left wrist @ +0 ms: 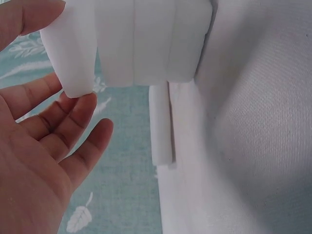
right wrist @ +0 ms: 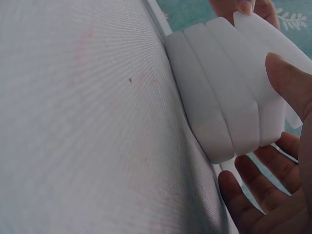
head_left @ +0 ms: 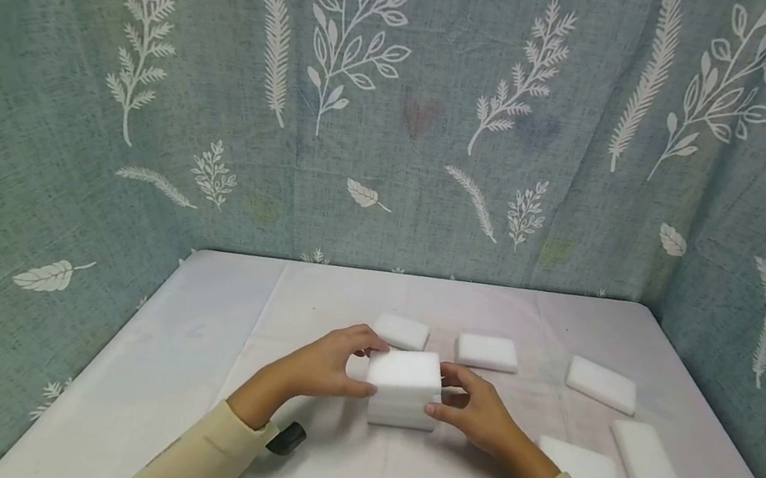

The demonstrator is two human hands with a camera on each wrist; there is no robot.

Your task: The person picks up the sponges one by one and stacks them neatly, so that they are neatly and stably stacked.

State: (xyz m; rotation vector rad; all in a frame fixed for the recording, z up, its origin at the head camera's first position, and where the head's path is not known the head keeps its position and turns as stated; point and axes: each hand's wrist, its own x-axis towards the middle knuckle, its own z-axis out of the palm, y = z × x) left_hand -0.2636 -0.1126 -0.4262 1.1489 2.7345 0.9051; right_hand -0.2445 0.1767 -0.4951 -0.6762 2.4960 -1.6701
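A stack of white rectangular sponges (head_left: 401, 416) stands on the table, three of them lying flat on one another in the wrist views. Over them is a top sponge (left wrist: 73, 48), tilted, with a gap opening at its left end. My left hand (head_left: 335, 364) pinches that end between thumb and fingertips. On the opposite side, my right hand (head_left: 481, 414) holds the stack, its thumb (right wrist: 287, 80) along the front face and its fingers round the back. The lower fingers of the right hand spread near the bottom sponges.
Behind the stack lie two loose sponges, one at back left (head_left: 401, 332) and one at back centre (head_left: 487, 352). Three more lie to the right (head_left: 602, 385), near the right forearm. A white cloth covers the table (head_left: 198, 343); leaf-patterned curtains (head_left: 420, 110) enclose its back and sides.
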